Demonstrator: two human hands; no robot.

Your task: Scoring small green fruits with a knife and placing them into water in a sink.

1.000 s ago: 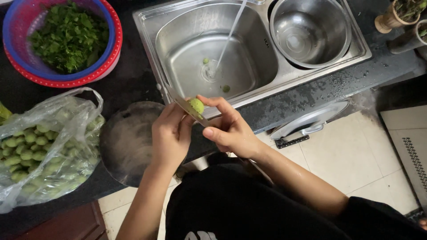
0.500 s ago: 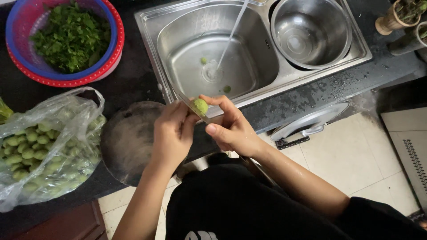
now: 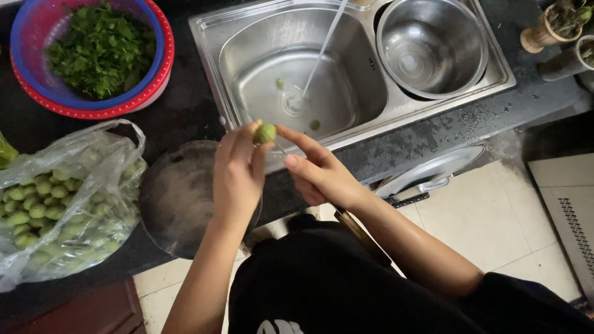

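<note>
My left hand (image 3: 238, 176) pinches a small round green fruit (image 3: 266, 133) at its fingertips, above the front rim of the sink. My right hand (image 3: 322, 176) faces it, its forefinger stretched out to touch the fruit. It grips a knife whose brown handle (image 3: 357, 234) sticks out below the wrist. The blade is mostly hidden between the two hands.
A clear plastic bag of several green fruits (image 3: 55, 207) lies at the left beside a dark round pan (image 3: 176, 198). A red and blue colander of chopped greens (image 3: 99, 52) stands behind. Water streams into the steel sink (image 3: 260, 74); a steel bowl (image 3: 433, 43) fills the right basin.
The fruit has been turned between the fingers and lifted slightly. The blade seen at the fruit's left earlier is now hidden behind my hands.
</note>
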